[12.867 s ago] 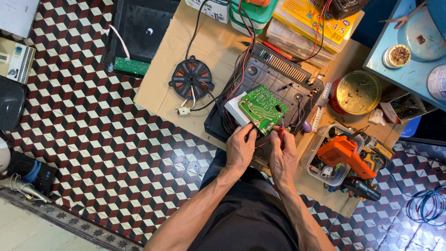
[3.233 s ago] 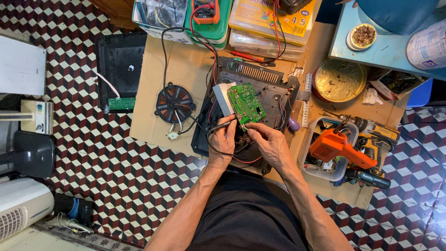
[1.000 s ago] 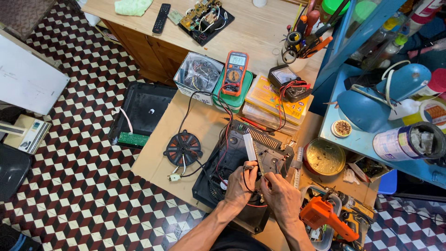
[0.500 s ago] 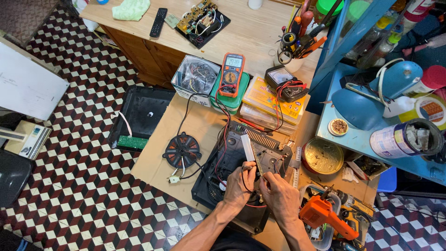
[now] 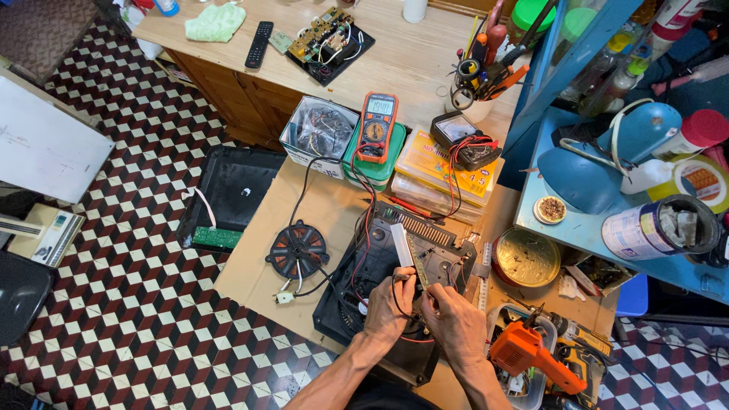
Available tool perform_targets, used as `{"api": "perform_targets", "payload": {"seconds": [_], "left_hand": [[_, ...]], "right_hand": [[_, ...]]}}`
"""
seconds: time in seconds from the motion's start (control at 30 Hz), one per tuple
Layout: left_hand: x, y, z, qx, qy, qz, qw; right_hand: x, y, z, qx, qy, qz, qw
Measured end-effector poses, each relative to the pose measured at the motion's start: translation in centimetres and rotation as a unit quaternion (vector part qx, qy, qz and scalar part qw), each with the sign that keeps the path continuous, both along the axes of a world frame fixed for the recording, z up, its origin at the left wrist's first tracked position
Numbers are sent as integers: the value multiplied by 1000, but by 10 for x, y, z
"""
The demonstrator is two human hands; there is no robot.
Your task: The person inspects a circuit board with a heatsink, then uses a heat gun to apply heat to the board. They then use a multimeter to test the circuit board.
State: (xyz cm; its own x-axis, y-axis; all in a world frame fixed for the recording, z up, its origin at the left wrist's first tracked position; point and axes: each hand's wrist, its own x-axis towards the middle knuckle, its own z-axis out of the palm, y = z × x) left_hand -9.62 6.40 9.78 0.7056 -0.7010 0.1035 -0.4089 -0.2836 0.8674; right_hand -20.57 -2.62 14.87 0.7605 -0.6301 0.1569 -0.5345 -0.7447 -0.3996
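Observation:
My left hand [image 5: 386,310] pinches a black test probe against the circuit board [image 5: 402,247], which stands on edge inside the open black appliance housing [image 5: 351,300]. My right hand [image 5: 457,325] sits just to the right and grips a second probe at the same board. Red and black leads run up from my hands to an orange multimeter [image 5: 378,125] lying on a green box. A round copper coil [image 5: 298,249], wired to the housing, lies to the left on the cardboard sheet [image 5: 250,273].
An orange power drill [image 5: 528,353] lies in a tray at my right. A round brass tin [image 5: 526,258] sits beside the housing. Yellow parts boxes [image 5: 444,163], an analogue meter and a tool cup stand behind. A black tray [image 5: 228,193] rests on the chequered floor.
The green board, earlier held face up, now stands on edge in the housing. Over the last second both hands stay at the board and the view shifts only slightly.

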Motion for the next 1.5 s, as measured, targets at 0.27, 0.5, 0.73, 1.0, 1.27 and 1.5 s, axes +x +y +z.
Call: {"api": "perform_targets", "payload": {"seconds": [0.27, 0.5, 0.73, 1.0, 1.27, 1.5], "left_hand": [[2, 1, 6, 29, 22, -13, 999], [3, 0, 12, 17, -4, -25, 1000], [4, -2, 13, 23, -11, -36, 999], [3, -5, 9, 27, -29, -30, 999], [3, -6, 10, 46, -14, -34, 998], [1, -6, 13, 33, -7, -25, 999]], "right_hand": [[1, 1, 2, 13, 17, -5, 1000], [2, 0, 4, 24, -1, -10, 1000], [0, -2, 2, 21, -9, -10, 1000], [-1, -5, -1, 21, -5, -9, 1000], [0, -5, 2, 36, 16, -17, 999], [-2, -4, 2, 22, 0, -17, 1000]]}}
